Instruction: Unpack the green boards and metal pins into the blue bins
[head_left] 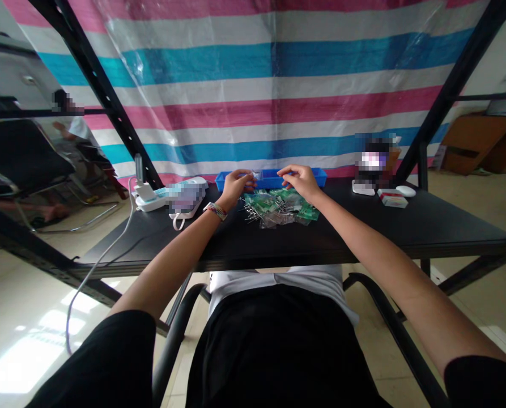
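Note:
My left hand point(237, 187), with a bracelet at the wrist, has its fingers closed on a small clear plastic bag point(256, 174) in front of the blue tray point(271, 179). To the right, my right hand point(298, 180) is raised over the tray's right part, its fingers curled with the fingertips close together; whether something small is between them is too small to tell. Below and between both hands, a pile of small clear and green packets point(278, 208) lies on the black table point(253, 246), with thin metal pins sticking out at its left side.
A power strip point(151, 199) with a cable and a white pouch-like item point(187, 198) are on the left. At the right stand a white-based device point(364, 187), a small box point(392, 198) and a white mouse-like object point(405, 191). A striped sheet hangs behind; a person sits far left.

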`<state>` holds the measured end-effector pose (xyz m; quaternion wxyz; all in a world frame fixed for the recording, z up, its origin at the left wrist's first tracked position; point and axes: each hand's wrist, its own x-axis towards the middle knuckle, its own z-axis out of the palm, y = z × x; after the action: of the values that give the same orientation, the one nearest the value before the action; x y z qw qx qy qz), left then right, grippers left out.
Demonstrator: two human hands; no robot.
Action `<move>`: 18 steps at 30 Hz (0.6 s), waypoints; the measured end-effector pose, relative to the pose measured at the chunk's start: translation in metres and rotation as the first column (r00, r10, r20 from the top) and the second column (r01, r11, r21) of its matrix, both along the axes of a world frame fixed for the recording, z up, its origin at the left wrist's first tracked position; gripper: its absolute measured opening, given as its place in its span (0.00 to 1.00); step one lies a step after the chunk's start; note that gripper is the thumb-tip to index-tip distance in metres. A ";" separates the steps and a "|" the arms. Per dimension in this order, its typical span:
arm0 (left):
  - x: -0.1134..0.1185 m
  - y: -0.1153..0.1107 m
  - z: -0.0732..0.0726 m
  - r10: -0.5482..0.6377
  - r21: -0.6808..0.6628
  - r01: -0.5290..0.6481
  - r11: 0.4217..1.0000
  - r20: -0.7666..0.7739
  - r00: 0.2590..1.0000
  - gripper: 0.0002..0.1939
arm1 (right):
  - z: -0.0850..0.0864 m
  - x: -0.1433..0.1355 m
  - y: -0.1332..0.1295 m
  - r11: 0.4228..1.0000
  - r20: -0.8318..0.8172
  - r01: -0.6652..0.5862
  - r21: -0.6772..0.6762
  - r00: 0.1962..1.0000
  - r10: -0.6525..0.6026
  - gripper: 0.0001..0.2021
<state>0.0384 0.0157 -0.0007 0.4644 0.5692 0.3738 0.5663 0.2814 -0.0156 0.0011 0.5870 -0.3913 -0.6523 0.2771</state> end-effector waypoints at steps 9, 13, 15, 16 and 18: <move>-0.022 0.012 0.005 0.212 -0.101 -0.201 0.974 0.111 0.971 0.12 | 0.004 0.008 -0.004 0.997 0.049 0.042 -0.065 0.998 -0.039 0.05; -0.026 0.017 0.005 0.220 -0.098 -0.208 0.973 0.135 0.966 0.18 | 0.006 0.012 -0.006 0.995 0.156 0.071 -0.071 0.986 -0.059 0.06; -0.028 0.019 0.004 0.214 -0.091 -0.202 0.975 0.155 0.964 0.19 | 0.007 0.015 -0.006 0.992 0.211 0.107 -0.071 0.973 -0.090 0.05; -0.028 0.020 0.003 0.211 -0.091 -0.198 0.976 0.165 0.964 0.19 | 0.007 0.016 -0.006 0.989 0.239 0.131 -0.072 0.965 -0.110 0.05; -0.029 0.021 0.002 0.208 -0.095 -0.193 0.977 0.180 0.961 0.20 | 0.008 0.020 -0.005 0.981 0.303 0.177 -0.081 0.942 -0.145 0.04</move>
<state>0.0090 0.0368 0.0014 0.4593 0.4539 0.4052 0.6472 0.3015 -0.0208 0.0086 0.4816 -0.5112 -0.6829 0.2010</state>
